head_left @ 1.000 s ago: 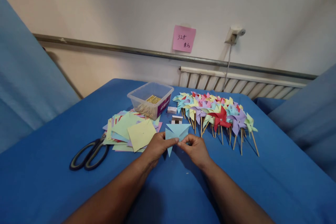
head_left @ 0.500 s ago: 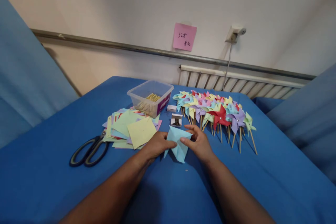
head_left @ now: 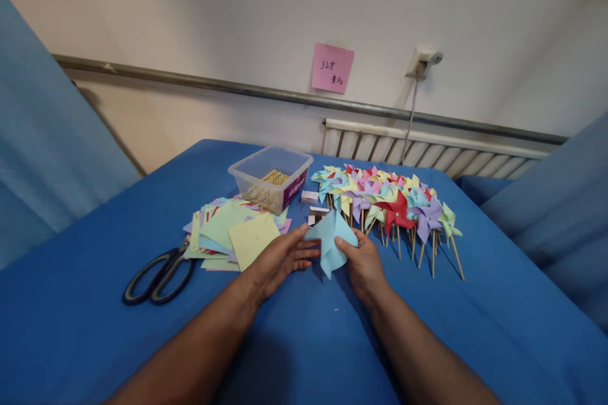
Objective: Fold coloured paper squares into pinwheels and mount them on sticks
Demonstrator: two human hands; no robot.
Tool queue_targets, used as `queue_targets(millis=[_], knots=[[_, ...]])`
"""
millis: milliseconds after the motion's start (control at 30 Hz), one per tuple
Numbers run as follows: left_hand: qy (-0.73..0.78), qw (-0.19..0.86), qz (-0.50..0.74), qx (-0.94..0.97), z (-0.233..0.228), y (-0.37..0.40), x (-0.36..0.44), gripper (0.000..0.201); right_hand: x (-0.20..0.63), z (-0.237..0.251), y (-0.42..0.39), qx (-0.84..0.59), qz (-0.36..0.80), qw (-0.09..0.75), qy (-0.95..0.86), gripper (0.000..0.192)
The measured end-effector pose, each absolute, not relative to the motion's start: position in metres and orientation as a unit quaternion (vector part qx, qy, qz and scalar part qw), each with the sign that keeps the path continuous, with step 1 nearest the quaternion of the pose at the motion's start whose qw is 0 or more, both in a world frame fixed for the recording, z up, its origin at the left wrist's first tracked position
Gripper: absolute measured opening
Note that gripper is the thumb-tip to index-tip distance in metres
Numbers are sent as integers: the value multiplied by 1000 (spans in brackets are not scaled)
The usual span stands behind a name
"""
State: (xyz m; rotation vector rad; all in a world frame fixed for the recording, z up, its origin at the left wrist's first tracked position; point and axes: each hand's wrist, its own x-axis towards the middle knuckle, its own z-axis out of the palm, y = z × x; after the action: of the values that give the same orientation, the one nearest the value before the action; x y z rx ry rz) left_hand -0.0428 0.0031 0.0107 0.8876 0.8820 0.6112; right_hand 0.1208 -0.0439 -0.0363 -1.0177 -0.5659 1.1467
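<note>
A light blue paper pinwheel (head_left: 334, 240) without a stick is held up over the bed-like blue surface. My right hand (head_left: 365, 262) pinches it at the centre, thumb on the front, the other fingers behind. At its left edge is my left hand (head_left: 285, 259), fingers spread and apart; whether a fingertip still touches the paper I cannot tell. Just behind the pinwheel stands a small open box (head_left: 316, 215), partly covered by the paper. To the left of my left hand lies a yellow paper square (head_left: 254, 240) on a pile of coloured sheets (head_left: 223, 224).
Black-handled scissors (head_left: 159, 275) lie at the left by the sheets. A clear plastic tub (head_left: 247, 171) holds thin sticks (head_left: 273, 183). A small closed box (head_left: 310, 197) sits beside it. Many finished pinwheels (head_left: 398, 212) on sticks crowd the right. A radiator (head_left: 427, 145) lines the wall.
My left hand has let go of its pinch and its fingers have opened. The blue pinwheel has turned and risen slightly to the right, in my right hand.
</note>
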Motion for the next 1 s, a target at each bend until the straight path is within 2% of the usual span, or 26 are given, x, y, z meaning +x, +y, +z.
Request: queue_targets(millis=[100,400,1000], knots=[[394,791,253,392,11,3,-43,47,122,-37,-43,-435,518,704,-214,37],[394,770,278,418,-4,-5,-33,28,111,-41,-46,-413,555,691,-209,38],[435,753,305,389,-12,-7,-28,19,102,-38,-50,-448,540,660,-269,38]])
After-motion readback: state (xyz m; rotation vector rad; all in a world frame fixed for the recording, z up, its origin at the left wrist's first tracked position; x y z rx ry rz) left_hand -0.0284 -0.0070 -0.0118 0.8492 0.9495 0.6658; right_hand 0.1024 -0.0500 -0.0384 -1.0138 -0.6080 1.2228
